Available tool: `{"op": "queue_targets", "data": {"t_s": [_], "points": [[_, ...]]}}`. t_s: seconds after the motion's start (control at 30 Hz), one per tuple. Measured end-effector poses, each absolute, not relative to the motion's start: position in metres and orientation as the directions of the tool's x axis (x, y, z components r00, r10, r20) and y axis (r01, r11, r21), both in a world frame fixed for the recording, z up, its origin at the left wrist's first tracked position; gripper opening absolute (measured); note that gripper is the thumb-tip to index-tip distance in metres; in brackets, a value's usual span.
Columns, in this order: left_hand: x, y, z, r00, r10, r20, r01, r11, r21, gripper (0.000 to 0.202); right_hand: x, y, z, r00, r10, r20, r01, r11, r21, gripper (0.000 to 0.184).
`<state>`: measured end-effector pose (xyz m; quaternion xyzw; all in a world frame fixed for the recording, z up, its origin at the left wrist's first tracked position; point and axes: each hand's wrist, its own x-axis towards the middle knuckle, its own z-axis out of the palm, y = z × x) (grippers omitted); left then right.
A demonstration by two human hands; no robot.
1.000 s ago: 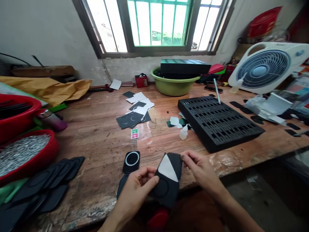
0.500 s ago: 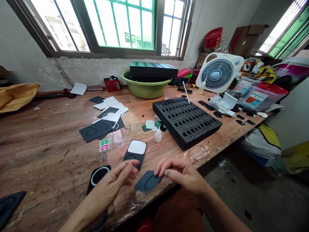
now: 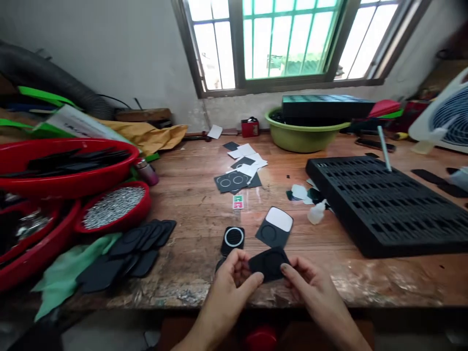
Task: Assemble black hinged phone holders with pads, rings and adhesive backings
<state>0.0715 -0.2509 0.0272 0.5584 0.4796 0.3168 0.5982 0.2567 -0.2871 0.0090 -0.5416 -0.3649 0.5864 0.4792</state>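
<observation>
Both my hands hold one flat black pad (image 3: pixel 269 263) with a pressed ring, just above the wooden bench's near edge (image 3: pixel 183 287). My left hand (image 3: pixel 234 278) pinches its left side with thumb and fingers. My right hand (image 3: pixel 310 282) grips its right edge. Just beyond lies a black pad with a white patch (image 3: pixel 276 226). To its left sits a small black piece with a white ring (image 3: pixel 233 238). A pile of similar black pads (image 3: pixel 135 246) lies at the left.
Red basins stand at left, one holding small metal parts (image 3: pixel 113 207), another black pieces (image 3: pixel 69 165). A black slotted tray (image 3: pixel 383 204) fills the right. A small glue bottle (image 3: pixel 316 213), scattered cards (image 3: pixel 241 170), a green basin (image 3: pixel 303 134) and a fan (image 3: pixel 444 117) lie farther back.
The view swung left. The white-patched pad held a second ago now lies on the bench. My left hand has closed on the black pad, so both hands hold it.
</observation>
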Motion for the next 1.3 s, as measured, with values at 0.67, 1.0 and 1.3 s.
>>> {"op": "queue_targets", "data": {"t_s": [0.67, 1.0, 1.3], "points": [[0.005, -0.237, 0.031, 0.355, 0.785, -0.507, 0.005, 0.541, 0.841, 0.054, 0.241, -0.262, 0.015, -0.094, 0.925, -0.369, -0.318, -0.379, -0.869, 0.033], [0.025, -0.254, 0.034, 0.440, 0.731, -0.522, -0.040, 0.596, 0.802, 0.046, 0.229, -0.272, 0.007, -0.077, 0.880, -0.468, -0.350, -0.464, -0.814, 0.033], [0.026, -0.252, 0.034, 0.456, 0.721, -0.522, -0.004, 0.588, 0.809, 0.046, 0.231, -0.272, 0.001, -0.066, 0.876, -0.477, -0.285, -0.475, -0.832, 0.038]]}}
